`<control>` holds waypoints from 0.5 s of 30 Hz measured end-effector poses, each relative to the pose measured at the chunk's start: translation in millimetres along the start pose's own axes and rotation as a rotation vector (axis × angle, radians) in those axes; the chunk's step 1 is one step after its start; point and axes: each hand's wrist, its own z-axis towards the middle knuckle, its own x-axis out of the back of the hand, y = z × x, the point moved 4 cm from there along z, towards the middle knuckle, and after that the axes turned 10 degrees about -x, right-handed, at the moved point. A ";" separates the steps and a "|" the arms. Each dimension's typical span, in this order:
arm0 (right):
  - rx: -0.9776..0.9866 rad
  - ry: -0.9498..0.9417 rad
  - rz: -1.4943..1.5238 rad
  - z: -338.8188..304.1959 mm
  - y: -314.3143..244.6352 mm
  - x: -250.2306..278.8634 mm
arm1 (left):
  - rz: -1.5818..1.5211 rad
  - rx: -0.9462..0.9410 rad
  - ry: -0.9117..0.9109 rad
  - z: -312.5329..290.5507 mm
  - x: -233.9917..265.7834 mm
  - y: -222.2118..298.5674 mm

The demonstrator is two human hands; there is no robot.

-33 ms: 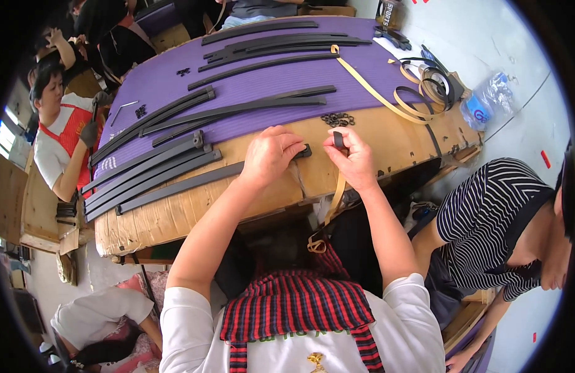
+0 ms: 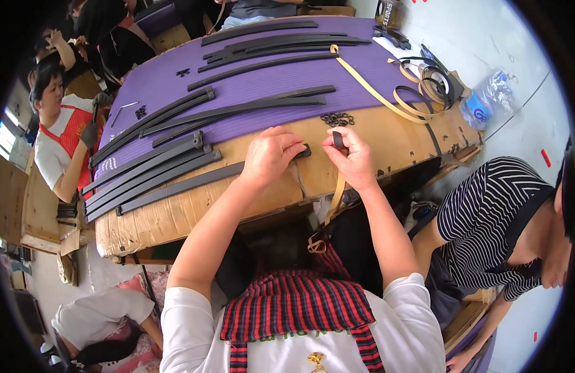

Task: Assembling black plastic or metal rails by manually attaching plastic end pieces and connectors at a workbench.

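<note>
My left hand [image 2: 272, 156] is closed over a long black flat bar [image 2: 181, 189] near its right end, which pokes out past the fingers with a small dark end piece [image 2: 306, 151]. The bar lies along the table's near edge. Just right of that end, my right hand [image 2: 354, 160] pinches the looped tip of a narrow strip [image 2: 337, 198], black on one face and tan on the other. From there the strip hangs over the table edge toward my lap. A small gap separates the two hands. Beyond them sits a pile of small black rings [image 2: 337, 119].
More black bars [image 2: 153, 171] lie on the left and across the purple mat [image 2: 362, 81]. Coiled tan-and-black strip [image 2: 433, 90] and a plastic bottle [image 2: 480, 109] are at the right. A person in stripes [image 2: 492, 211] sits close on my right; a gloved co-worker [image 2: 66, 133] is at the left.
</note>
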 end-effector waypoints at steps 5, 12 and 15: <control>0.050 0.014 -0.042 0.1 -2.4 0.1 | -0.052 0.101 -0.062 0.7 -4.8 -1.5; 0.032 -0.006 -0.100 0.0 -3.8 -1.4 | -0.044 0.053 -0.050 0.6 -7.0 -3.9; 0.070 0.022 -0.097 0.5 -4.0 -1.8 | -0.053 0.046 -0.050 1.4 -7.2 -3.3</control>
